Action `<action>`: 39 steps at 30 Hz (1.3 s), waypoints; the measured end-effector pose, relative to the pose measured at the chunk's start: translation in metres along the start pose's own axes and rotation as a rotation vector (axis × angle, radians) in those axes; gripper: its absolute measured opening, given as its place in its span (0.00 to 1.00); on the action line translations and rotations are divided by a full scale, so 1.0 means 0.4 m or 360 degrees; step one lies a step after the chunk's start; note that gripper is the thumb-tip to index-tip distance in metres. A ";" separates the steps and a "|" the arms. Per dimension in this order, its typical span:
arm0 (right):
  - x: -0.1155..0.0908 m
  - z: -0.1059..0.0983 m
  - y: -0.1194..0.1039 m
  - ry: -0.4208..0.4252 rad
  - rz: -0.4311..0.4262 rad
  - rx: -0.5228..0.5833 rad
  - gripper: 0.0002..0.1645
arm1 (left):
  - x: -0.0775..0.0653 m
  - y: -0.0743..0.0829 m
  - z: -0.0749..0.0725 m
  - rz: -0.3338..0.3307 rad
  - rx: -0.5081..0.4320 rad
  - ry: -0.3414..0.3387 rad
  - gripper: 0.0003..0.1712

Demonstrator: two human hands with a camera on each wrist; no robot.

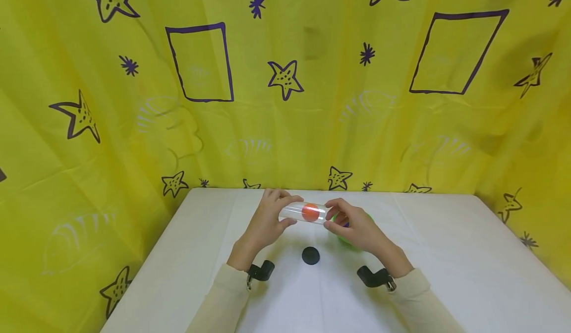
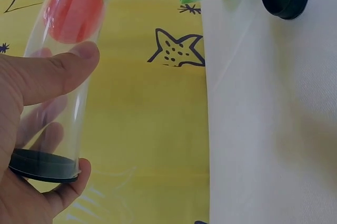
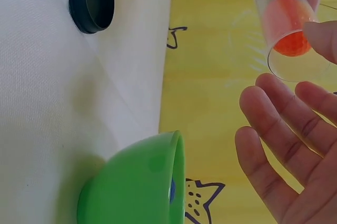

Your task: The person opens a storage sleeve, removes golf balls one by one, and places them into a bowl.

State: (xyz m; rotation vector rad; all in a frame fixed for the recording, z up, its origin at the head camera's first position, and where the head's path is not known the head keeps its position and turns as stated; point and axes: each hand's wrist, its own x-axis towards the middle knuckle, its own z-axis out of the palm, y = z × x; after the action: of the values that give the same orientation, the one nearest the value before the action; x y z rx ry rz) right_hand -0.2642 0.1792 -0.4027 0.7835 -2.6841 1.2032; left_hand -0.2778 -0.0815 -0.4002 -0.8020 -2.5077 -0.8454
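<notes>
My left hand grips a clear tube around its body, holding it tilted above the table. Inside it sits an orange-red ball, close to the uncapped end. A dark cap closes the other end, against the left palm. Beside the uncapped rim is my right hand, its fingers spread and fairly straight, the thumb at the rim; whether it touches cannot be told. Under the right hand stands a green bowl, partly hidden in the head view, with something blue-purple inside.
A loose black cap lies on the white table, nearer to me than the tube. Yellow curtain with drawn stars and frames hangs behind the table and along both sides.
</notes>
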 end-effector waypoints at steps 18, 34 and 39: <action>0.000 0.004 0.009 0.0048 -0.0010 -0.0030 0.25 | 0.003 0.004 -0.002 -0.0009 -0.0018 0.0003 0.29; -0.003 -0.005 0.021 -0.0003 -0.0002 0.0056 0.24 | 0.002 0.001 0.002 -0.0012 -0.0022 0.0009 0.29; -0.004 -0.007 0.026 -0.0013 -0.0007 0.0078 0.24 | 0.001 -0.001 0.004 -0.0006 -0.0021 0.0011 0.29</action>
State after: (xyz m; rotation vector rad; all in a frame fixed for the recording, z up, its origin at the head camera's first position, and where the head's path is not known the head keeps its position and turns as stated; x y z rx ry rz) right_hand -0.2683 0.1876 -0.4082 0.8018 -2.6673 1.2723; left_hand -0.2786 -0.0803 -0.4014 -0.7980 -2.5009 -0.8652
